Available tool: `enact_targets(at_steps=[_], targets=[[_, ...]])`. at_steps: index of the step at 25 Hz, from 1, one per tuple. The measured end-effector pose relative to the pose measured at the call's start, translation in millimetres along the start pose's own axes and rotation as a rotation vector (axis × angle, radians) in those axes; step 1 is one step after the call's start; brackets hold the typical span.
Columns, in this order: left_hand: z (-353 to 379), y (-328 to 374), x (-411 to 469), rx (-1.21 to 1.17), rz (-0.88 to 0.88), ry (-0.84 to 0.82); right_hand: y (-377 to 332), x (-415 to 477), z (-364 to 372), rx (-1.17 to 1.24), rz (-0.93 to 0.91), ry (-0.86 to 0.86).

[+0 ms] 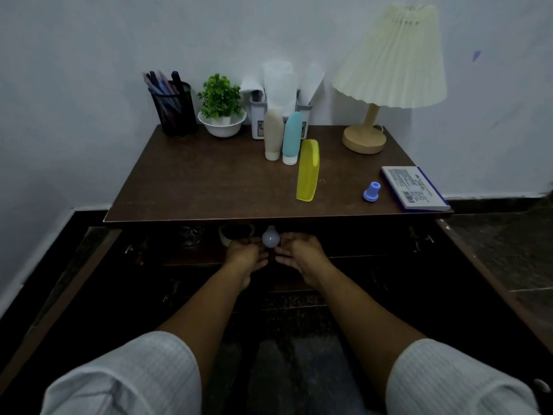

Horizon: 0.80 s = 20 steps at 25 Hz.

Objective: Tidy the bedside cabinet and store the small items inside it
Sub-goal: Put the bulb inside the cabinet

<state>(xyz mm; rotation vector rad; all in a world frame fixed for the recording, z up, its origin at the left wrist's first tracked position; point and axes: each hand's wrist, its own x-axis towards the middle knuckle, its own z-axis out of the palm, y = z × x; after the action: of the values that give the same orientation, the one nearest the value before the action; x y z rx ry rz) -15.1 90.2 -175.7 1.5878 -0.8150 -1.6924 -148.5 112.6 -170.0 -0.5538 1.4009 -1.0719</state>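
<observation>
The brown bedside cabinet point(209, 181) stands with both doors swung open. My left hand point(244, 254) and my right hand point(300, 254) reach into the dark upper shelf just under the top's front edge. Between them is a white light bulb point(271, 238), with the curled fingers of both hands closing on its sides. On the top lie a yellow comb point(308, 170), a small blue cap point(372, 191) and a white and blue box point(414, 188). A beige tube point(273, 134) and a light blue tube point(292, 136) stand on their caps.
Along the back of the top stand a black pen holder point(173, 110), a small plant in a white bowl point(221, 109), a white organiser with tissues point(279, 85) and a pleated lamp point(389, 55). A glass object point(191, 235) and a tape roll point(236, 233) sit dimly on the shelf.
</observation>
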Motion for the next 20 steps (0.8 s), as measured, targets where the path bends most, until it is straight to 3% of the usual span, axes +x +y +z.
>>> enact_targets(at_steps=[11, 20], targets=[[-1, 8, -11, -0.11, -0.006, -0.039, 0, -3, -4, 0.024, 0.025, -0.056], [0, 28, -75, 0.026, -0.001, -0.129, -26, -67, -16, -0.029, 0.066, -0.015]])
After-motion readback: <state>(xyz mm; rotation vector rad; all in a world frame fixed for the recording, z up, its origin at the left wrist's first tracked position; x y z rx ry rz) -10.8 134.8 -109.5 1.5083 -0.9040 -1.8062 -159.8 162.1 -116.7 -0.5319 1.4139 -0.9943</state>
